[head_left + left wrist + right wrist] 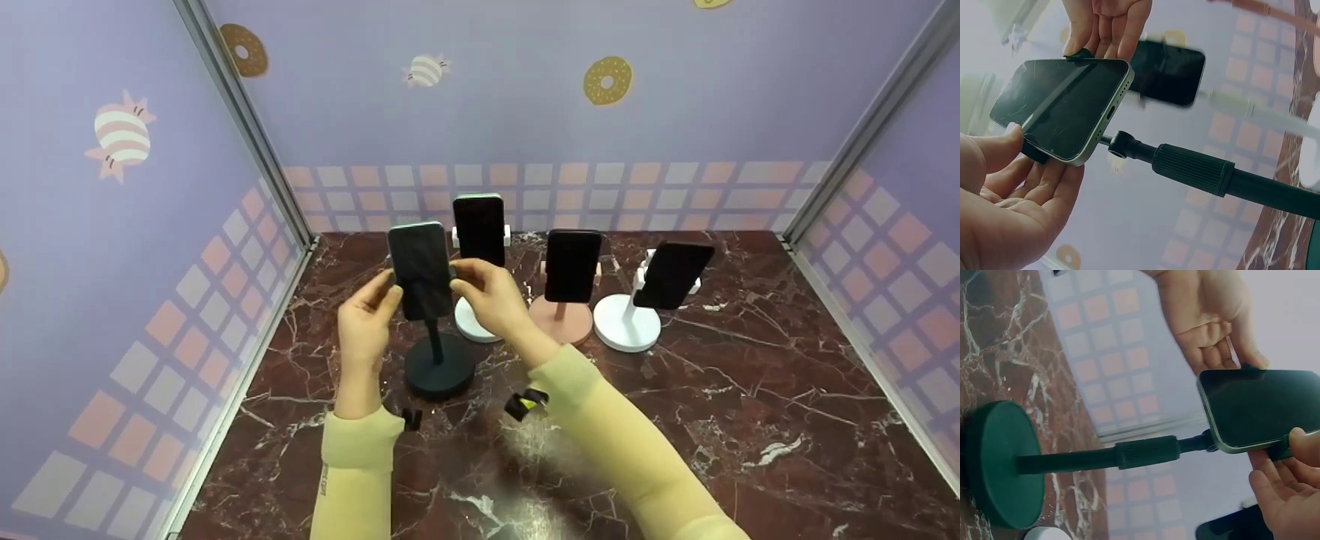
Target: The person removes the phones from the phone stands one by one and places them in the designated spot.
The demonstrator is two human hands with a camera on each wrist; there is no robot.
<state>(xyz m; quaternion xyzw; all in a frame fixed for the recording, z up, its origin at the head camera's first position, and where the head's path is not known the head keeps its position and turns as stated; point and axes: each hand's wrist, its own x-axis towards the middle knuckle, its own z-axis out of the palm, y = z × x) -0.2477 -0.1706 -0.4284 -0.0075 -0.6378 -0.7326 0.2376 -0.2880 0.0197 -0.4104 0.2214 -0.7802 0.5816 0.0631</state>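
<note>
A smartphone [420,262] with a dark screen and pale frame sits upright in the clamp of a black phone stand [439,377]. At the phone's left side, my left hand [363,322] pinches the clamp arm [1034,152], thumb in front and fingers behind. My right hand [493,301] grips the opposite clamp arm [1279,449] the same way. In the left wrist view the stand's ribbed collar [1193,169] and ball joint [1121,144] show below the phone. The back of the clamp is hidden by the phone.
Behind and to the right stand a white phone stand [474,322], a pink phone stand [564,324] and another white phone stand [628,330], each bearing a dark phone. They share a reddish marbled table [750,420]. Patterned panels [525,112] enclose the back and sides.
</note>
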